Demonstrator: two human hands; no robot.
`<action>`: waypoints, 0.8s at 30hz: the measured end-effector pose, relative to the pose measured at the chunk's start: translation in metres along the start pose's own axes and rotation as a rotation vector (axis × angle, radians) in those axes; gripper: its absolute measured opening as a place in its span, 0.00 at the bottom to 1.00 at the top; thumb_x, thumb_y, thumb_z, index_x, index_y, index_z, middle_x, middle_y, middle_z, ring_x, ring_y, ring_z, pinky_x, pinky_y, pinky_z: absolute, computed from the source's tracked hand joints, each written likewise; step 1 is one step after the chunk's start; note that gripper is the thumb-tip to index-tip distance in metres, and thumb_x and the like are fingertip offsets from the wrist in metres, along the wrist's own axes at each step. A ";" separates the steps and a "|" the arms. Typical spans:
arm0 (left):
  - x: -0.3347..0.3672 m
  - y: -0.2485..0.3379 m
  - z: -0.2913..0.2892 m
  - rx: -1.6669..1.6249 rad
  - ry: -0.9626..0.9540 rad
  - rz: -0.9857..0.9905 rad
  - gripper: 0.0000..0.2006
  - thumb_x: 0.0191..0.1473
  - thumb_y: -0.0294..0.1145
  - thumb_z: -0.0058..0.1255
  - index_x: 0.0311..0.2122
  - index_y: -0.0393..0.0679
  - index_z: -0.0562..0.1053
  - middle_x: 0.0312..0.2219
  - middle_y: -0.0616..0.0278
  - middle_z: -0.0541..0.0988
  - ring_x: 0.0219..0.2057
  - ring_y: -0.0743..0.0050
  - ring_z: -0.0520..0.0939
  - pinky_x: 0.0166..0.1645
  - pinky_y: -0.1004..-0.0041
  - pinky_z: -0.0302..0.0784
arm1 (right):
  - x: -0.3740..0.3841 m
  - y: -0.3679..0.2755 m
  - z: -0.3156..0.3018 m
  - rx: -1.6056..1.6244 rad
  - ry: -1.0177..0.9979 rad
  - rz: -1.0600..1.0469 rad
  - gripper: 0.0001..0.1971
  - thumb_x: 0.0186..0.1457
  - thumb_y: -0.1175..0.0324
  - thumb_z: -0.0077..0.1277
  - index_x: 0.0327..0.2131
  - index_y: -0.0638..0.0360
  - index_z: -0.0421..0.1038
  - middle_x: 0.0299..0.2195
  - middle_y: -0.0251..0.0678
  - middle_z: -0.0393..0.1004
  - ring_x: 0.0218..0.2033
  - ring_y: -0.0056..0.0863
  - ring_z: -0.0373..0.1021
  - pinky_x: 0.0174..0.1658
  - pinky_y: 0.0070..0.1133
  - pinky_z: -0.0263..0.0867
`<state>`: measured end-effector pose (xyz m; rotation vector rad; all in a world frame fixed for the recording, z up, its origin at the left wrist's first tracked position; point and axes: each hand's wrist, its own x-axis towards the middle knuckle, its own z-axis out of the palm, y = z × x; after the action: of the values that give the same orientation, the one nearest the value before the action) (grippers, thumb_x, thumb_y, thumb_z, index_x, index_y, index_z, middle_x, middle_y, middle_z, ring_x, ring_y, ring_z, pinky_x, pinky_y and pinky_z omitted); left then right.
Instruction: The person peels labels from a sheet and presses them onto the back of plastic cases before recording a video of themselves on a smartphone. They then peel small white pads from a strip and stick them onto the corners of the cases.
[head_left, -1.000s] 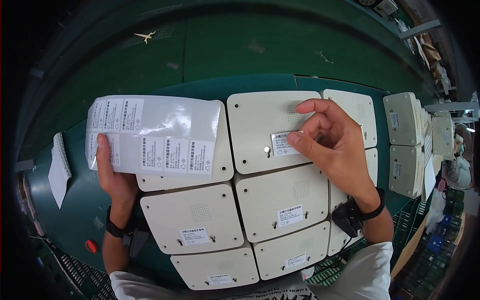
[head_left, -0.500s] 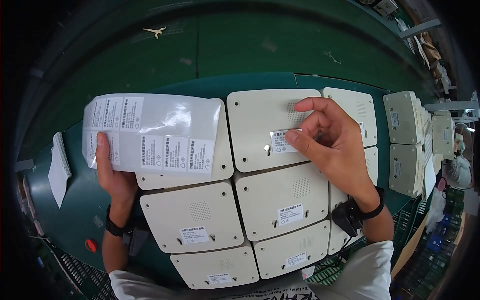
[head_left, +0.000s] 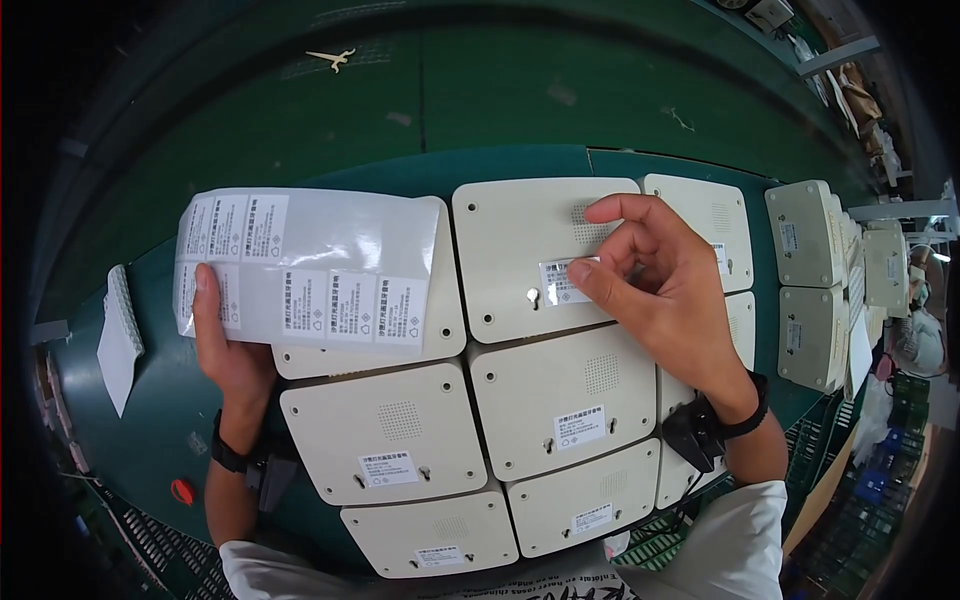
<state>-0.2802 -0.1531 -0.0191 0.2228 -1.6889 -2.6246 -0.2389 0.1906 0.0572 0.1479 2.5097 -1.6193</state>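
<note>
My left hand grips a glossy sheet of labels, thumb on top and the other fingers hidden beneath. Several white printed labels remain on its backing, which covers most of a cream panel. My right hand is over the cream panel beside it. Its thumb presses a white label near a keyhole slot, while the index finger arches above, apart from the thumb. The label's right part is hidden under the thumb. Nearer me, another cream panel bears a label below its speaker holes.
Several more labelled panels lie close together on the green table. Stacked cream units stand at the right. A white sheet and a red ring-shaped piece are on the left. Dark crates sit lower right.
The label sheet's left edge has shifted slightly right. My right thumb stays on the label with barely any movement. The floor beyond the table appears slightly shifted right.
</note>
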 end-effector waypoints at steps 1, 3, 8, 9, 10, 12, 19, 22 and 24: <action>0.000 0.000 -0.002 0.002 -0.007 0.003 0.24 0.64 0.45 0.35 0.56 0.35 0.64 0.48 0.53 0.74 0.48 0.69 0.77 0.52 0.73 0.72 | 0.000 0.000 0.001 0.004 -0.001 -0.002 0.19 0.52 0.74 0.60 0.47 0.64 0.67 0.25 0.26 0.71 0.25 0.09 0.64 0.29 0.10 0.60; 0.001 -0.002 -0.007 0.002 -0.020 0.007 0.24 0.64 0.45 0.35 0.56 0.35 0.65 0.48 0.53 0.74 0.47 0.70 0.77 0.51 0.73 0.73 | 0.000 0.000 0.002 0.006 -0.001 -0.003 0.19 0.52 0.74 0.60 0.47 0.64 0.67 0.25 0.26 0.71 0.25 0.09 0.63 0.29 0.10 0.60; 0.001 -0.004 -0.008 0.005 -0.037 0.013 0.24 0.64 0.45 0.35 0.55 0.35 0.65 0.48 0.53 0.74 0.47 0.71 0.78 0.50 0.74 0.73 | -0.001 0.001 0.001 -0.032 0.037 -0.020 0.17 0.51 0.74 0.60 0.44 0.64 0.68 0.22 0.28 0.71 0.23 0.13 0.65 0.27 0.13 0.62; 0.001 -0.004 -0.006 0.004 -0.033 0.007 0.24 0.64 0.45 0.35 0.55 0.35 0.65 0.48 0.53 0.74 0.47 0.70 0.78 0.51 0.73 0.73 | -0.002 0.001 0.001 -0.052 0.039 -0.029 0.17 0.51 0.74 0.60 0.44 0.63 0.68 0.22 0.28 0.71 0.22 0.14 0.65 0.26 0.14 0.62; 0.001 -0.003 -0.005 0.003 -0.029 0.001 0.24 0.64 0.45 0.35 0.55 0.36 0.65 0.48 0.53 0.74 0.47 0.70 0.78 0.51 0.73 0.73 | -0.002 0.002 0.001 -0.072 0.041 -0.038 0.17 0.51 0.74 0.60 0.44 0.63 0.68 0.21 0.28 0.71 0.21 0.14 0.65 0.25 0.14 0.62; 0.000 -0.003 -0.002 0.000 -0.027 -0.002 0.24 0.64 0.45 0.36 0.55 0.36 0.65 0.48 0.53 0.74 0.47 0.70 0.78 0.51 0.73 0.73 | -0.003 0.002 0.002 -0.121 0.036 -0.051 0.17 0.51 0.74 0.59 0.45 0.62 0.68 0.21 0.26 0.69 0.21 0.12 0.63 0.24 0.13 0.59; 0.000 -0.003 0.005 -0.014 -0.011 0.016 0.25 0.62 0.45 0.39 0.57 0.36 0.63 0.49 0.53 0.74 0.49 0.68 0.77 0.52 0.72 0.72 | -0.004 -0.004 0.000 -0.311 0.026 -0.104 0.19 0.51 0.74 0.59 0.47 0.61 0.67 0.21 0.25 0.66 0.18 0.09 0.56 0.21 0.13 0.52; -0.002 -0.002 0.011 -0.035 -0.041 0.029 0.24 0.63 0.44 0.38 0.56 0.37 0.63 0.48 0.54 0.74 0.48 0.69 0.77 0.52 0.72 0.72 | -0.004 0.000 -0.002 -0.370 0.038 -0.165 0.19 0.52 0.72 0.59 0.47 0.61 0.67 0.18 0.26 0.64 0.17 0.11 0.56 0.21 0.15 0.52; -0.002 -0.003 0.013 -0.046 -0.057 0.036 0.23 0.64 0.44 0.38 0.56 0.37 0.64 0.48 0.55 0.74 0.48 0.70 0.77 0.52 0.73 0.72 | -0.004 -0.005 -0.006 -0.418 0.030 -0.131 0.18 0.52 0.72 0.59 0.47 0.61 0.67 0.17 0.26 0.64 0.17 0.12 0.56 0.21 0.15 0.52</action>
<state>-0.2795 -0.1402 -0.0163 0.1162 -1.6297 -2.6650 -0.2359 0.1936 0.0653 -0.0425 2.8646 -1.0987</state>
